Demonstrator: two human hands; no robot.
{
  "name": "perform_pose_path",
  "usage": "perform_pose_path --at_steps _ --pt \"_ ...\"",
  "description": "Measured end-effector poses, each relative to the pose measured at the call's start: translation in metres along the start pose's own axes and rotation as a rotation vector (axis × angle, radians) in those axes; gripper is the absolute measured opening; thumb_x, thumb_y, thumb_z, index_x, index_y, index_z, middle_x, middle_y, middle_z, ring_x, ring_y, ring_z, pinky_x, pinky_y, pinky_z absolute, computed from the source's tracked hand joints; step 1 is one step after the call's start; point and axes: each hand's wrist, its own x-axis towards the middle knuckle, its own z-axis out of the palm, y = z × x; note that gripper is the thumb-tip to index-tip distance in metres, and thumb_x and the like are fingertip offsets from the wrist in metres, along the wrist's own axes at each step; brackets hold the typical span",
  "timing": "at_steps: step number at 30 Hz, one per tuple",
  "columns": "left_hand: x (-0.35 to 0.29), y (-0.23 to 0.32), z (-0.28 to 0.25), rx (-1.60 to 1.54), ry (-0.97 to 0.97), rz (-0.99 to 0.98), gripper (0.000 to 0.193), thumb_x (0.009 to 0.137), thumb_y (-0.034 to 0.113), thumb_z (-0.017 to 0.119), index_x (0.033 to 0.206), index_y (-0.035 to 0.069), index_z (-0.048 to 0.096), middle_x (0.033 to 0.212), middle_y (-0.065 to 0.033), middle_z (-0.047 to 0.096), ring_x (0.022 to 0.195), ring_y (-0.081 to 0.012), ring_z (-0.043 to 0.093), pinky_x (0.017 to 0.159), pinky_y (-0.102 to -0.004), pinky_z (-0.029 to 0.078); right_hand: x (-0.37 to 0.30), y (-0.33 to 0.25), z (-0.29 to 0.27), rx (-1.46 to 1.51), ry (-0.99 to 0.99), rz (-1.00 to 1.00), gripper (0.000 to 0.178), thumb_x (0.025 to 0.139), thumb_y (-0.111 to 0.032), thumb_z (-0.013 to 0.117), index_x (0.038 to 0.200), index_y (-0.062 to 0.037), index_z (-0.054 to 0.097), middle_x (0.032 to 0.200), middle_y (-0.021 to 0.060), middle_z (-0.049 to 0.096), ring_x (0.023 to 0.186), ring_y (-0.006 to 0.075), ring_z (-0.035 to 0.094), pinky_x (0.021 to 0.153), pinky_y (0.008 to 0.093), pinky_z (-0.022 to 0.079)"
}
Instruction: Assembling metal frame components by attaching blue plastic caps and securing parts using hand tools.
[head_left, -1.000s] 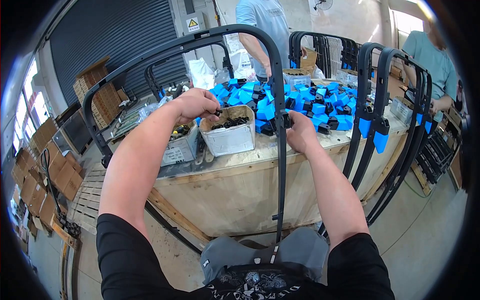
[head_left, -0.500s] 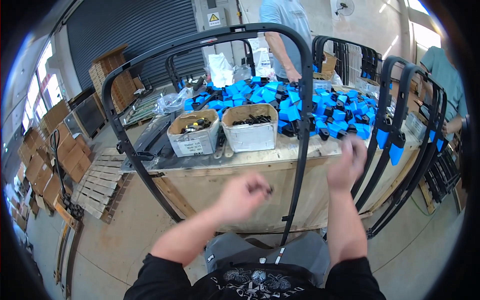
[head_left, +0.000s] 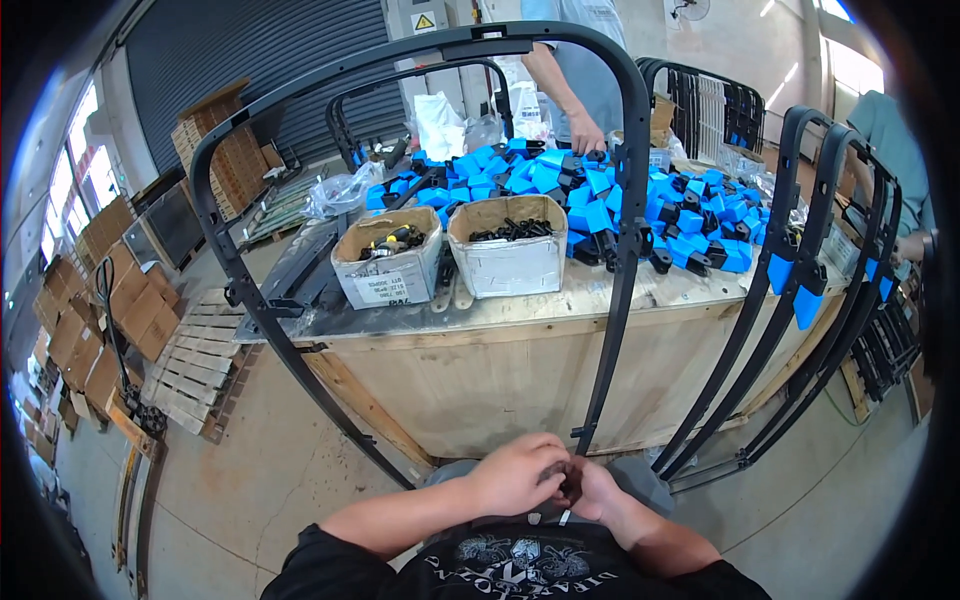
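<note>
My left hand [head_left: 513,476] and my right hand [head_left: 602,494] meet low in front of my body, fingers curled inward. Between their fingertips is a small dark piece [head_left: 569,487], mostly hidden, its kind unclear. Just above them comes down the right leg of a black tubular metal frame [head_left: 613,330], which stands upright as a tall arch before me. Whether the piece touches that leg cannot be made out. Beyond the arch, two worn cardboard boxes stand on the bench: one [head_left: 510,270] holds black bolt-like parts [head_left: 517,230], the other [head_left: 390,278] mixed small hardware.
Blue and black plastic pieces [head_left: 545,180] lie heaped on the wooden bench [head_left: 470,330]. More black frames [head_left: 745,340] with blue end pieces lean at right. One person [head_left: 583,130] reaches over the heap; another [head_left: 880,130] stands far right. Pallets [head_left: 200,350] and cartons fill the left.
Both hands, apart and raised half a second ago, have come down and together near my lap. The arch appears slightly shifted and larger in view. The person behind the bench still reaches at the heap.
</note>
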Motion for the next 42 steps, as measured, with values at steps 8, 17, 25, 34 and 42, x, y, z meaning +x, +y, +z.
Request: perform_pose_path --at_steps 8,17,25,34,42 --pt "0.055 -0.002 -0.300 0.561 0.720 -0.238 0.022 0.087 0.004 0.058 0.106 -0.001 0.068 0.096 -0.0158 0.071 0.087 -0.0257 0.069 0.081 -0.0354 0.054 -0.038 0.024 -0.085 -0.105 0.092 -0.055 0.019 0.101 -0.023 0.054 0.091 -0.0072 0.057 0.083 0.0066 0.056 0.071 0.0216 0.050 0.065 0.0368 0.043" --pt "0.120 -0.069 -0.347 0.658 -0.351 -0.829 0.046 0.078 0.004 0.067 0.122 0.015 0.072 0.109 -0.0043 0.075 0.097 -0.0177 0.068 0.085 -0.0329 0.052 -0.024 0.036 -0.091 -0.111 0.148 -0.066 0.015 0.100 -0.019 0.053 0.090 -0.0079 0.056 0.079 0.0057 0.056 0.070 0.0215 0.051 0.068 0.0395 0.046" --pt "0.123 -0.077 -0.342 0.738 -0.342 -0.727 0.034 0.078 0.003 0.063 0.108 0.012 0.075 0.099 -0.0090 0.075 0.089 -0.0219 0.068 0.077 -0.0378 0.052 -0.029 0.034 -0.085 -0.063 0.121 -0.063 0.015 0.101 -0.019 0.052 0.090 -0.0084 0.056 0.080 0.0055 0.056 0.071 0.0210 0.052 0.070 0.0396 0.047" --pt "0.130 -0.069 -0.334 0.827 -0.366 -0.758 0.041 0.075 -0.005 0.058 0.109 0.011 0.075 0.096 -0.0078 0.074 0.086 -0.0212 0.067 0.074 -0.0379 0.052 -0.018 0.034 -0.092 -0.069 0.112 -0.046 0.015 0.100 -0.018 0.055 0.089 -0.0081 0.056 0.077 0.0049 0.055 0.069 0.0200 0.051 0.068 0.0394 0.048" --pt "0.117 -0.081 -0.340 0.667 -0.239 -0.728 0.037 0.076 -0.003 0.060 0.108 0.008 0.075 0.090 -0.0062 0.074 0.086 -0.0203 0.067 0.076 -0.0373 0.053 -0.007 0.031 -0.099 -0.126 0.130 -0.051 0.014 0.100 -0.019 0.055 0.091 -0.0083 0.055 0.079 0.0044 0.054 0.070 0.0201 0.051 0.070 0.0392 0.050"
